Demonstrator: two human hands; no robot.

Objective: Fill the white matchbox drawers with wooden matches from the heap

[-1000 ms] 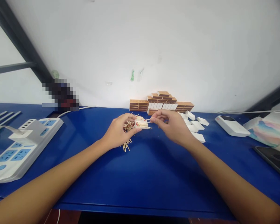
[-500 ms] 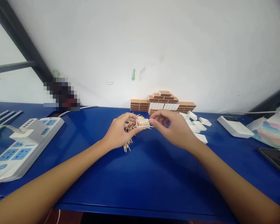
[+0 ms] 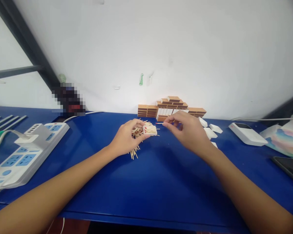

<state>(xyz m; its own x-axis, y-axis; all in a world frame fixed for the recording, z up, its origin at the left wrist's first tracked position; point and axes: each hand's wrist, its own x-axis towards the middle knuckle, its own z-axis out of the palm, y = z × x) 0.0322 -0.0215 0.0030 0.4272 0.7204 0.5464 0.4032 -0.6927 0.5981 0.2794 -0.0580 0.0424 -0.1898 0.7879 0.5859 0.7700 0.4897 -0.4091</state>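
Note:
My left hand holds a small white matchbox tray with matches lying in it, just above a loose pile of matches on the blue table. My right hand pinches a single red-tipped match between thumb and forefinger, a little right of and above the tray. The match's tip points left toward the tray.
Brown matchbox sleeves are stacked against the white wall. White inner trays lie to the right, partly behind my right hand. A power strip sits at the left; a white device, colourful paper and a dark phone at the right.
My right hand has pulled back slightly right and up from the tray, now showing a single match in its fingertips. My left hand keeps holding the tray in place.

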